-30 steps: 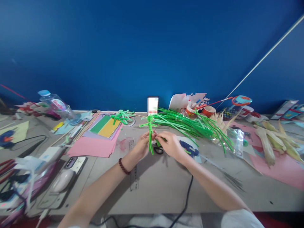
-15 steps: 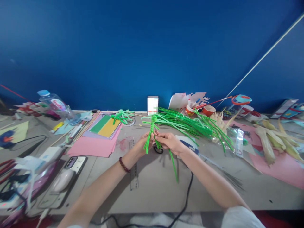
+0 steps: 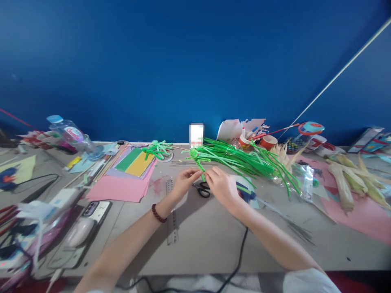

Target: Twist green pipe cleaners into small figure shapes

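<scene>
A green pipe-cleaner figure (image 3: 194, 154) with a round top and short side pieces slants between my hands, its lower part at my fingertips. My left hand (image 3: 185, 182) pinches it from the left. From the right, my right hand (image 3: 222, 185) has its fingers closed round the lower stem, hiding part of it. Black-handled scissors (image 3: 204, 190) lie on the table just below and between the hands. Behind my right hand is a long pile of green pipe cleaners (image 3: 244, 158).
Pink paper (image 3: 120, 187), green and yellow sheets and another green pipe-cleaner piece (image 3: 157, 149) lie left. A clear ruler (image 3: 171, 228) is near my left wrist. A blue glue gun (image 3: 246, 193), its black cable and corn husks (image 3: 345, 183) are right.
The figure has tilted, its top shifting left. My right hand has turned over and closed nearer the stem. The long strands that hung below the hands no longer show there.
</scene>
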`<state>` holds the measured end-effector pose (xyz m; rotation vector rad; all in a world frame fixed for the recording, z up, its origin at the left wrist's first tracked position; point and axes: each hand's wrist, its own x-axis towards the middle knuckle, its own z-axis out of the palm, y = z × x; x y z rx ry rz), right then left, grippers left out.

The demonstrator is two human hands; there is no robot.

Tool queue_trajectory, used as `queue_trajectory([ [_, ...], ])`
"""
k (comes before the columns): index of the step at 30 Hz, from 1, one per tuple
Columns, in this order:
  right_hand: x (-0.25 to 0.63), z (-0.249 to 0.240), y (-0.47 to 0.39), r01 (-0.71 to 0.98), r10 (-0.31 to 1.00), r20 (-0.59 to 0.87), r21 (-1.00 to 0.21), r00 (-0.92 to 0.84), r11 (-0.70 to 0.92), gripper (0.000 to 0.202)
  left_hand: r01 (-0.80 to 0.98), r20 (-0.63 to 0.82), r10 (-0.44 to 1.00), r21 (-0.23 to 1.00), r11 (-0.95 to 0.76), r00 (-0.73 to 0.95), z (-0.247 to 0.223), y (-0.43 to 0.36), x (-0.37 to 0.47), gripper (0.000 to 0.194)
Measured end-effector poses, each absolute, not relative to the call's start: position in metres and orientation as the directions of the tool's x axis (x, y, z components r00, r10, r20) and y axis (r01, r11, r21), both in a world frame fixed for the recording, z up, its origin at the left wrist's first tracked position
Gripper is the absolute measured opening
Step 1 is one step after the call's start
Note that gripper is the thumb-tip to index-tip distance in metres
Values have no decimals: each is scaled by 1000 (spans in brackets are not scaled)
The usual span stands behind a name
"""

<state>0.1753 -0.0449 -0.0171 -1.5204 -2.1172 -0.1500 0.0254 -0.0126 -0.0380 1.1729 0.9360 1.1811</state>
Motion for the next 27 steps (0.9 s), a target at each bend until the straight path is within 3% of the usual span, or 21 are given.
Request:
queue_trajectory([
  [2, 173, -21, -45, 912, 848, 461, -168, -262, 373, 30, -203, 10, 990, 979, 19, 139, -39, -14, 28, 15],
  [5, 174, -24, -43, 875, 850, 442, -241, -285, 419, 28, -257, -20, 994, 965, 46, 103, -39, -15, 28, 17],
  [10, 177, -20, -33, 645, 879, 397, -605, -265, 468, 23, -383, 3, 976, 920, 82, 216, -35, -16, 26, 15],
  [12, 178, -18, -29, 465, 927, 284, -804, -247, 370, 24, -446, -1, 971, 888, 110, 237, -36, -16, 27, 17],
  [15, 179, -19, -24, 140, 955, -68, -990, -289, -28, 29, -546, -22, 963, 820, 172, 269, -39, -16, 29, 19],
  [17, 179, -21, -23, -39, 902, -228, -965, -366, -260, 33, -605, -33, 955, 767, 212, 293, -40, -16, 30, 18],
  [19, 178, -21, -23, -142, 855, -274, -919, -440, -368, 34, -643, -52, 948, 723, 253, 314, -41, -16, 31, 19],
  [23, 177, -20, -24, -204, 806, -279, -877, -521, -436, 35, -644, -90, 925, 694, 324, 369, -41, -16, 30, 17],
  [27, 176, -21, -23, -177, 841, -265, -906, -471, -384, 34, -591, -61, 918, 748, 302, 392, -41, -14, 28, 15],
])
